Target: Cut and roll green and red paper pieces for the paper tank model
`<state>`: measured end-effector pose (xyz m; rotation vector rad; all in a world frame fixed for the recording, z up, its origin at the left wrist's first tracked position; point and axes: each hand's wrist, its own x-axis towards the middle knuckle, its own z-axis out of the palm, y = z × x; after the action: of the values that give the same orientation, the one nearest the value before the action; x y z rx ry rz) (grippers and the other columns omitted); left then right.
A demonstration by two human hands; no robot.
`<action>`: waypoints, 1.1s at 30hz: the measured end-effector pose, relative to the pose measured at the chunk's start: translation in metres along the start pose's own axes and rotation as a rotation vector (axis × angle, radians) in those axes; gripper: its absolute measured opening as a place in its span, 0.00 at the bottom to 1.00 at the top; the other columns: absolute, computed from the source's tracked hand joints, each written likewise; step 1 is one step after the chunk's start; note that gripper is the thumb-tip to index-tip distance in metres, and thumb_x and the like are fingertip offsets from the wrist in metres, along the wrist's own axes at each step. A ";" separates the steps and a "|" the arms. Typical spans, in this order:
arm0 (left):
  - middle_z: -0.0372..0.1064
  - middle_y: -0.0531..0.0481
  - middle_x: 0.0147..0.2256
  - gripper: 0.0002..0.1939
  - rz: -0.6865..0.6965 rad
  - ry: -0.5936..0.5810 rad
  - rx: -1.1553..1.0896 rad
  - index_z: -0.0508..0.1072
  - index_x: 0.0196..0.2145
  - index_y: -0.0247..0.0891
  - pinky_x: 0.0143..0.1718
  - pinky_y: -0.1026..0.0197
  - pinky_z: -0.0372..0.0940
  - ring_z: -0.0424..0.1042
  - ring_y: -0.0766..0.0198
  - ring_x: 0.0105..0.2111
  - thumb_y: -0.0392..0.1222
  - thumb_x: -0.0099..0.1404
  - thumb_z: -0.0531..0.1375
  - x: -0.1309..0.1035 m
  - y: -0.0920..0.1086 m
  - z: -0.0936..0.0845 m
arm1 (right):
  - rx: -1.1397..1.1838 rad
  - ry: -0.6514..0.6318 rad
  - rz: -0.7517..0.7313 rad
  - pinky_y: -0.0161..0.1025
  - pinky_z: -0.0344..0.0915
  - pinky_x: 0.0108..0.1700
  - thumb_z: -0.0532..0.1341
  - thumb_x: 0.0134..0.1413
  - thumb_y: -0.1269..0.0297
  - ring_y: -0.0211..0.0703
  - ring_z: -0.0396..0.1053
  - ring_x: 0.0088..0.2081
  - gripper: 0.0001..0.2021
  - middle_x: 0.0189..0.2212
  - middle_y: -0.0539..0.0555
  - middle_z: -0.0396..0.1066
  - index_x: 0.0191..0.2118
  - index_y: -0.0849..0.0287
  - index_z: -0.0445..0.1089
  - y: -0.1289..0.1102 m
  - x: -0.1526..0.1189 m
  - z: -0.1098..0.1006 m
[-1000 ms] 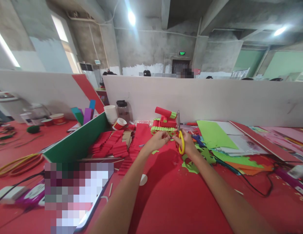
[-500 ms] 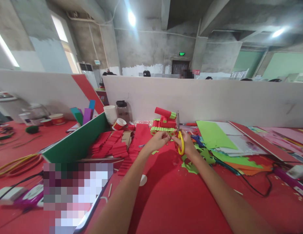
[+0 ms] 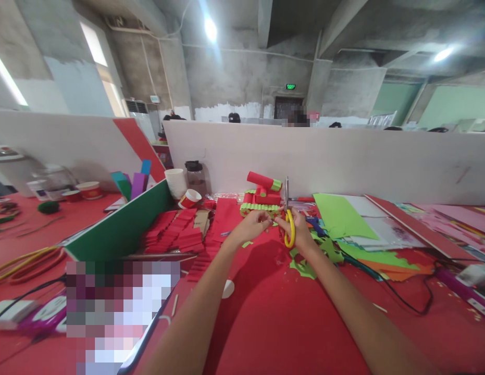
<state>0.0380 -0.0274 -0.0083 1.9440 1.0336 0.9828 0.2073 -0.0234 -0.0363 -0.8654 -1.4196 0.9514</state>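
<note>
Yellow-handled scissors (image 3: 290, 232): gripped in my right hand (image 3: 301, 232), blades up, beside the red-and-green model (image 3: 261, 197). Left hand (image 3: 250, 228): fingers drawn in near the model; I cannot tell what they grasp. Caution: wrist rotation could knock blades against its tube (image 3: 260, 179).

This looks like a shared craft workroom inside a roughly finished concrete building. Bare, patchily painted walls (image 3: 226, 73) rise to exposed beams (image 3: 264, 23), with a lit green exit sign (image 3: 290, 87) above a dark doorway (image 3: 288, 107). White partitions (image 3: 324, 156) divide the room, and the tops of several people's heads (image 3: 234, 117) show beyond them. The red worktop (image 3: 281, 312) carries yellow-handled scissors (image 3: 290, 229), a red-and-green model tank (image 3: 268, 198), stacked red strips (image 3: 175, 229), bright green sheets (image 3: 339, 216) and cut scraps (image 3: 305, 265).
</note>
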 end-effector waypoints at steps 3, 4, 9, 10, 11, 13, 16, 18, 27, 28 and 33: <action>0.67 0.52 0.25 0.07 0.009 0.003 0.001 0.68 0.29 0.37 0.28 0.64 0.60 0.68 0.65 0.26 0.43 0.60 0.54 0.001 -0.002 0.000 | 0.003 0.010 -0.025 0.34 0.58 0.20 0.66 0.44 0.59 0.35 0.60 0.18 0.20 0.23 0.44 0.64 0.45 0.56 0.65 -0.001 -0.001 0.001; 0.67 0.52 0.25 0.07 0.011 -0.001 -0.004 0.68 0.29 0.37 0.29 0.64 0.61 0.68 0.65 0.26 0.42 0.60 0.54 0.001 -0.003 0.000 | 0.004 0.010 -0.029 0.34 0.58 0.20 0.66 0.44 0.59 0.35 0.59 0.18 0.20 0.23 0.44 0.63 0.44 0.56 0.65 -0.002 -0.001 0.001; 0.67 0.53 0.26 0.07 0.003 -0.007 -0.015 0.68 0.29 0.37 0.29 0.64 0.61 0.68 0.66 0.26 0.43 0.61 0.54 0.001 -0.001 0.000 | 0.017 -0.001 -0.026 0.34 0.58 0.20 0.66 0.44 0.59 0.35 0.58 0.18 0.19 0.21 0.43 0.63 0.43 0.56 0.65 -0.003 -0.001 0.002; 0.67 0.53 0.26 0.07 0.000 -0.002 -0.009 0.68 0.29 0.37 0.29 0.64 0.61 0.68 0.66 0.26 0.42 0.61 0.54 0.000 0.000 0.000 | 0.018 -0.001 -0.025 0.34 0.58 0.20 0.66 0.44 0.59 0.35 0.58 0.18 0.19 0.20 0.43 0.62 0.44 0.56 0.65 -0.002 -0.001 0.002; 0.67 0.53 0.26 0.07 -0.003 0.005 -0.003 0.68 0.30 0.37 0.28 0.65 0.60 0.68 0.66 0.26 0.42 0.61 0.54 0.000 0.001 -0.001 | 0.016 -0.003 -0.020 0.34 0.57 0.20 0.66 0.45 0.59 0.35 0.58 0.17 0.19 0.20 0.42 0.62 0.44 0.56 0.65 -0.002 0.000 0.002; 0.67 0.53 0.26 0.07 -0.009 0.017 0.005 0.68 0.30 0.37 0.27 0.65 0.59 0.67 0.66 0.26 0.41 0.61 0.53 -0.002 0.004 -0.001 | 0.008 -0.004 -0.011 0.33 0.57 0.19 0.66 0.44 0.59 0.35 0.58 0.17 0.20 0.20 0.42 0.62 0.45 0.56 0.64 -0.001 0.000 0.002; 0.66 0.53 0.25 0.07 -0.013 0.036 -0.006 0.68 0.30 0.37 0.27 0.65 0.59 0.67 0.66 0.25 0.41 0.61 0.53 -0.004 0.008 -0.002 | -0.007 0.002 -0.018 0.34 0.58 0.20 0.66 0.44 0.59 0.35 0.59 0.18 0.20 0.23 0.44 0.65 0.45 0.56 0.64 0.001 0.000 0.001; 0.66 0.53 0.24 0.08 -0.011 0.050 -0.018 0.67 0.29 0.37 0.27 0.65 0.59 0.66 0.66 0.25 0.42 0.62 0.53 -0.005 0.010 -0.002 | -0.018 0.000 -0.030 0.34 0.59 0.21 0.65 0.44 0.58 0.35 0.60 0.20 0.19 0.25 0.46 0.66 0.43 0.57 0.65 0.002 -0.001 0.000; 0.66 0.54 0.24 0.07 -0.012 0.114 -0.064 0.66 0.29 0.37 0.28 0.64 0.60 0.68 0.66 0.25 0.43 0.61 0.53 0.000 0.003 -0.003 | -0.059 -0.017 0.002 0.34 0.58 0.21 0.65 0.47 0.54 0.37 0.59 0.19 0.17 0.20 0.43 0.61 0.40 0.55 0.64 -0.007 -0.004 0.003; 0.66 0.53 0.24 0.07 -0.020 0.134 -0.075 0.66 0.29 0.37 0.28 0.64 0.60 0.68 0.66 0.25 0.43 0.61 0.54 0.001 0.002 -0.004 | -0.053 -0.038 0.020 0.33 0.57 0.20 0.65 0.47 0.52 0.36 0.58 0.19 0.17 0.20 0.43 0.60 0.40 0.55 0.64 -0.008 -0.005 0.003; 0.67 0.53 0.24 0.08 -0.039 0.280 -0.131 0.65 0.28 0.37 0.29 0.64 0.60 0.69 0.65 0.26 0.44 0.61 0.55 0.002 0.002 -0.008 | -0.139 -0.158 0.017 0.33 0.58 0.22 0.64 0.49 0.46 0.37 0.59 0.20 0.19 0.22 0.46 0.63 0.40 0.54 0.66 -0.010 -0.010 0.003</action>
<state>0.0323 -0.0247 -0.0020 1.7064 1.1256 1.2930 0.2055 -0.0361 -0.0313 -0.9218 -1.6315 0.9596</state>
